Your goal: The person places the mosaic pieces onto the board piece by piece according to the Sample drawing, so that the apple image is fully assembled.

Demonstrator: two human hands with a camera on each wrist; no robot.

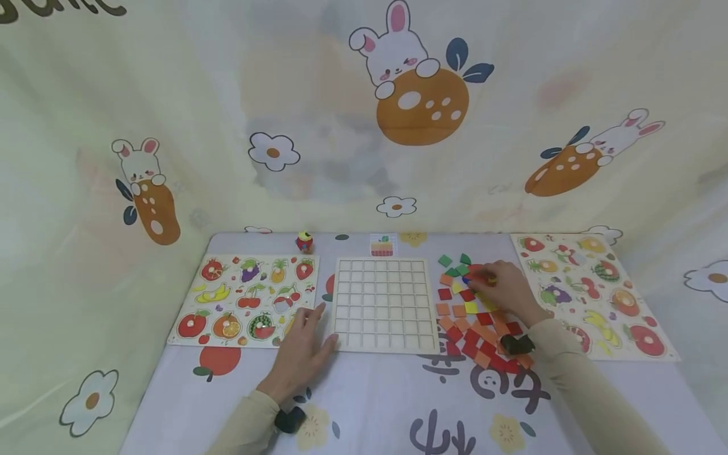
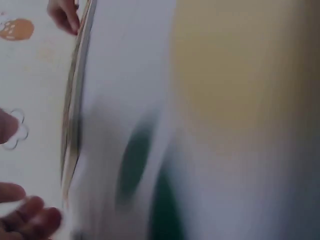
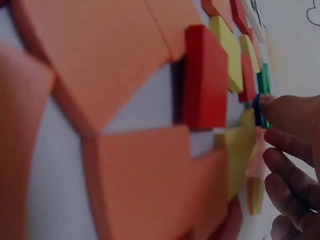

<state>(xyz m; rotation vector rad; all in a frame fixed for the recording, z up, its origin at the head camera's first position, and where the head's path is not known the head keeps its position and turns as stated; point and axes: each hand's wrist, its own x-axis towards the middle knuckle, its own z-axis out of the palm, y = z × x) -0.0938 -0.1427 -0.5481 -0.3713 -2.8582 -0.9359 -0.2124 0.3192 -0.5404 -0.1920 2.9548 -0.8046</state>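
My right hand (image 1: 506,291) is over the far part of a spread of coloured tiles, right of a wooden grid board (image 1: 387,346). Thumb and forefinger pinch a small blue tile (image 3: 258,111), the other fingers loosely bent below. Around it lie red tiles (image 3: 206,77), yellow tiles (image 3: 227,52), orange tiles (image 1: 459,311) and green tiles (image 1: 445,260). My left hand (image 1: 300,360) rests beside the board's near left corner, fingers relaxed and holding nothing. Its fingertips (image 2: 42,220) show at the left wrist view's lower left. The board's square cells hold no tiles.
A fruit puzzle board (image 1: 264,338) lies left of the grid, another fruit board (image 1: 614,316) at far right. Behind the grid are a small picture card (image 1: 383,245) and a red-and-yellow figurine (image 1: 304,242). A printed cloth curtain (image 1: 318,82) rises behind the table.
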